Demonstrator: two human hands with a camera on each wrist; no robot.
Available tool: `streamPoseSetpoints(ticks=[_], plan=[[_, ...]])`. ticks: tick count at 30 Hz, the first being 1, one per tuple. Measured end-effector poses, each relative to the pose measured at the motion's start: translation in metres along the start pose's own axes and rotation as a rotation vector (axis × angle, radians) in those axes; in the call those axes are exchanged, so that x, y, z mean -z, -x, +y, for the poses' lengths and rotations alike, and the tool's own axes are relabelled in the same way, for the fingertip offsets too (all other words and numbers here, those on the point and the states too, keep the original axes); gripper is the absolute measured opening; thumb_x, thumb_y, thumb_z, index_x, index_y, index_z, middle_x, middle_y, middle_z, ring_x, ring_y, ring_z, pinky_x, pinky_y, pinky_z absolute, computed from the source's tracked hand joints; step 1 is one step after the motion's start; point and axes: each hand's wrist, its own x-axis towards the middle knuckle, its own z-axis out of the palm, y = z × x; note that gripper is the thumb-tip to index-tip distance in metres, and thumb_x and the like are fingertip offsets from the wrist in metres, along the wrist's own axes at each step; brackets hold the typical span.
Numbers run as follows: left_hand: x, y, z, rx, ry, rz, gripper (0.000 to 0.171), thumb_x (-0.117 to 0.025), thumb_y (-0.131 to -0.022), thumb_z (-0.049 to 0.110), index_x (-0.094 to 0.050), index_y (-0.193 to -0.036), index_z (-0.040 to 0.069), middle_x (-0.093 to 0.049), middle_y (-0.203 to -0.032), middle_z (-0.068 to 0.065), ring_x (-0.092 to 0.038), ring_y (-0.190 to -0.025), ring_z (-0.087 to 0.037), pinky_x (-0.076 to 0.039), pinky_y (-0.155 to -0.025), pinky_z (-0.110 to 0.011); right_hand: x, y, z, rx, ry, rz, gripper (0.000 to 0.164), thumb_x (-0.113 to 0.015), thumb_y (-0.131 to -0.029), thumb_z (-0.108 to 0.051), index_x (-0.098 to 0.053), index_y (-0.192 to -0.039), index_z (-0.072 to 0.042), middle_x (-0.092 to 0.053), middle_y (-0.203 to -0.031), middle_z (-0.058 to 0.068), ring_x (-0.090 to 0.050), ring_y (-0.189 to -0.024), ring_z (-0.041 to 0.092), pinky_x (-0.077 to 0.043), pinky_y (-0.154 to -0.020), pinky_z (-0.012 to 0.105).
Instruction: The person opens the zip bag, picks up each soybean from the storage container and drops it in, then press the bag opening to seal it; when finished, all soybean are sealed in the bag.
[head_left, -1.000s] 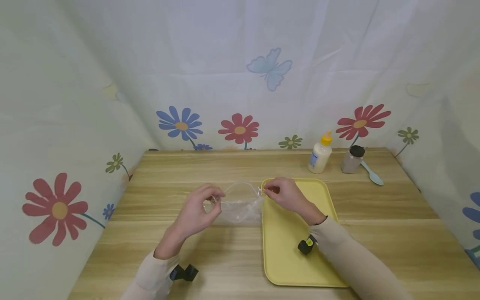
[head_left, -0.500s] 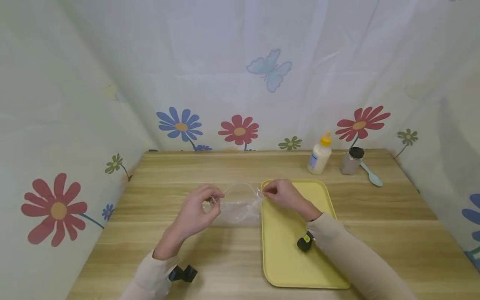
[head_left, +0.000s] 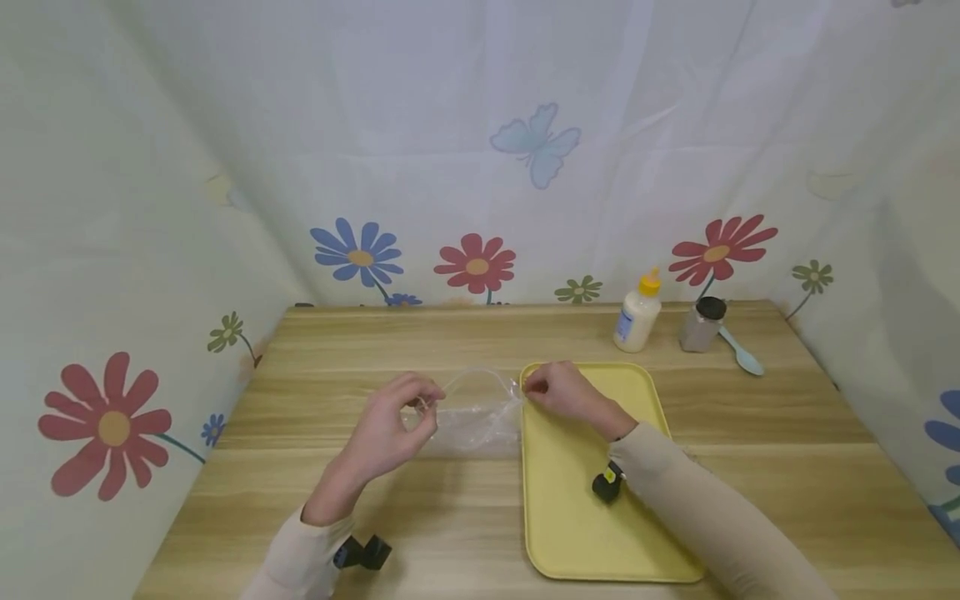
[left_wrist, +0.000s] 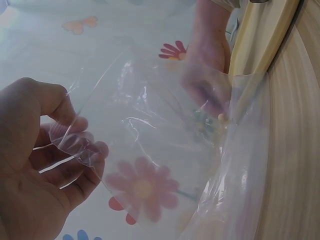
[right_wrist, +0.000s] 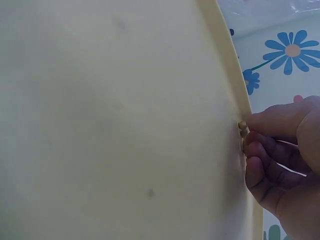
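"Clear bag (head_left: 476, 423), spanning the middle of the wooden table (head_left: 300, 475) between your hands: why do you hold it from two sides?"

"Start with your left hand (head_left: 386, 429). Your thumb and fingers curl on the film at the bag's left edge, probably because such limp plastic would fold in on itself with only one side supported."

"And between your hands?"

"Your bag's upper edge bows in an arch toward the far side, likely because its two ends are held a little slack. Whether its bottom touches the table, these views do not tell you."

"Farther right, your right hand (head_left: 566, 393) is at the yellow tray's (head_left: 577, 533) left rim, near the far corner. What does it hold?"

"Your fingertips are drawn narrow and seem to pinch the bag's right edge. Tiny tan specks (right_wrist: 242, 125) beside them are too small to name for you."

"Why are those other things beyond your tray?"

"Your yellow-capped bottle (head_left: 635, 327) stands upright, the dark-lidded jar (head_left: 700, 330) upright to its right, and the pale spoon (head_left: 742, 353) lies just right of that, perhaps to leave your hands room."
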Motion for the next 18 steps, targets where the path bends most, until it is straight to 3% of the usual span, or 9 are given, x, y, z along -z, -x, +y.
streamPoseSetpoints(ticks=[18], plan=[[0.0010, 0.0004, 0.0012, 0.017, 0.001, -0.010, 0.020, -0.063, -0.080, -0.001, -0.069, -0.096, 0.011, -0.064, -0.093, 0.005, -0.060, -0.081, -0.007, -0.057, -0.069, -0.029, -0.0037, -0.0043, -0.0014, -0.007, 0.040, -0.032, 0.006, -0.071, -0.084, -0.009, -0.076, -0.087, -0.011, -0.074, -0.086, 0.001, -0.065, -0.079, 0.011, -0.056, -0.075, 0.030]])
